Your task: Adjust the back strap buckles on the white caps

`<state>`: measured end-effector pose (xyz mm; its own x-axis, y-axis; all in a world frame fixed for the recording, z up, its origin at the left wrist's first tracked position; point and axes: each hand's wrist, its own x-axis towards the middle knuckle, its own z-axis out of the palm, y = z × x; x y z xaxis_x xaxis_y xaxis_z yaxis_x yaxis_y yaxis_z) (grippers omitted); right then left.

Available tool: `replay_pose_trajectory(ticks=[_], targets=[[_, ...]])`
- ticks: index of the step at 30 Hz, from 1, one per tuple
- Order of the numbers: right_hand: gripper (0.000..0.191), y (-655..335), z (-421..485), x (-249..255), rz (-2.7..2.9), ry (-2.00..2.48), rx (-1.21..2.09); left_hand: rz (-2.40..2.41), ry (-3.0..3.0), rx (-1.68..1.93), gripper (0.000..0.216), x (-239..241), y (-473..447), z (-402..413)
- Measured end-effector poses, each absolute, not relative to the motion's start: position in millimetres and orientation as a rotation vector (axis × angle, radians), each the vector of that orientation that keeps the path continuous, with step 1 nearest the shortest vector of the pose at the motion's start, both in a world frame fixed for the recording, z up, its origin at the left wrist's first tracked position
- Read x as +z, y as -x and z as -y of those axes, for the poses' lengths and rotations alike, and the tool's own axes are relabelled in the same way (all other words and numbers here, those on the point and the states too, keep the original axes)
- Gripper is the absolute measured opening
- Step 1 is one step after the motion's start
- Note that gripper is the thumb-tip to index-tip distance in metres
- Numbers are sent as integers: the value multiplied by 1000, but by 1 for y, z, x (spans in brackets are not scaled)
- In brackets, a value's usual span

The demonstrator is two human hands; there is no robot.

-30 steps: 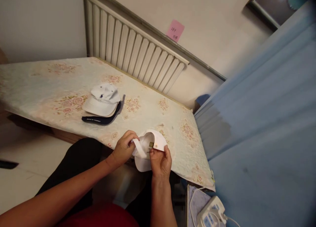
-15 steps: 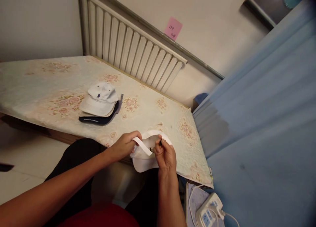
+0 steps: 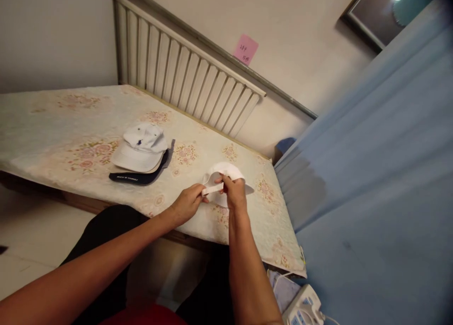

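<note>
Over the near part of the bed, my two hands hold a white cap (image 3: pixel 227 168). Its white back strap (image 3: pixel 213 189) runs between them. My left hand (image 3: pixel 187 204) is closed, its thumb and fingers pinching the strap's left end at the cap's edge. At the strap's other end my right hand (image 3: pixel 235 193) is closed on it, the fingers partly in front of the cap's opening. The brim points away to the right. Left of my hands, a second white cap (image 3: pixel 145 138) with a small dark logo rests on a dark cap (image 3: pixel 134 178) with lettering on its brim.
A floral-covered bed (image 3: pixel 198 127) spans the view, with a pale radiator (image 3: pixel 184 65) along the wall behind. To the right hangs a blue curtain (image 3: pixel 371 174). A white power strip (image 3: pixel 304 308) with cables lies at the lower right.
Both hands have moved the cap up and away from my lap, over the bed. The cap has turned, its brim now to the right. The strap's once-free end is now at my right fingers.
</note>
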<state>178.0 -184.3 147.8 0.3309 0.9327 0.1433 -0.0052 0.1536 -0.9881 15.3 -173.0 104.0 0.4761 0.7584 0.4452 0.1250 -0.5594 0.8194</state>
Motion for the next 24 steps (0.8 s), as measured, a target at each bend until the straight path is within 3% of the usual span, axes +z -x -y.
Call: replay_pose_trajectory(ticks=[9, 15, 24], targets=[[26, -139, 203, 74, 871, 1172, 1138, -878, -1682, 899, 19, 58, -4, 183], [18, -123, 227, 67, 1145, 1341, 878, -933, -1560, 858, 25, 43, 1, 184], [32, -123, 253, 28, 1502, 1477, 531, -1019, -1608, 889, 24, 52, 6, 188]])
